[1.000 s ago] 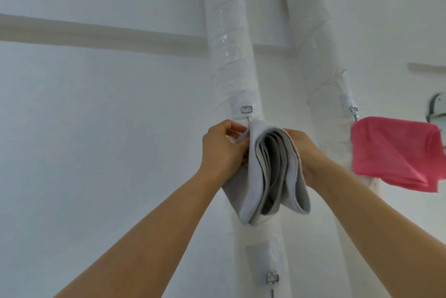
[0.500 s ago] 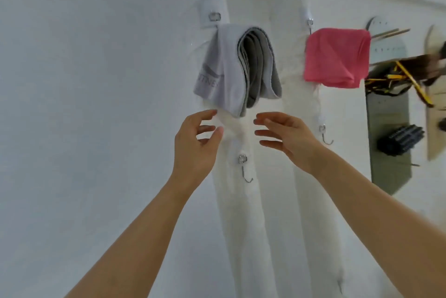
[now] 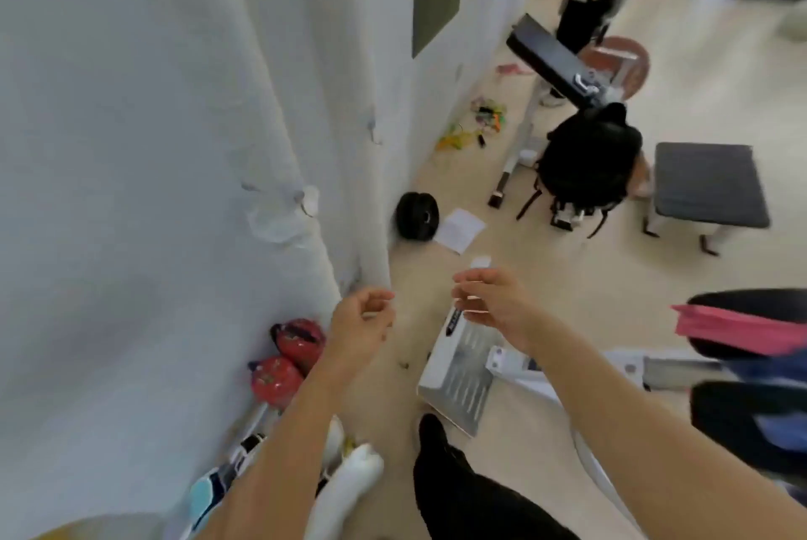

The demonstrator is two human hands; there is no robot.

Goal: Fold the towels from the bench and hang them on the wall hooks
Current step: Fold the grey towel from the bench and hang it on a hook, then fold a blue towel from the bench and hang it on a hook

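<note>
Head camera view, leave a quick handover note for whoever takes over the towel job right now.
Left hand: empty, fingers loosely curled, beside the white wall.
Right hand: empty, fingers open, above the floor.
Folded pink towel: lies at the right edge on something dark; what it rests on is unclear.
Small metal wall hook: bare.
Done: cannot tell here; no hung towel is in view.
Left: pick up the pink towel and hang it on a free hook.
</note>
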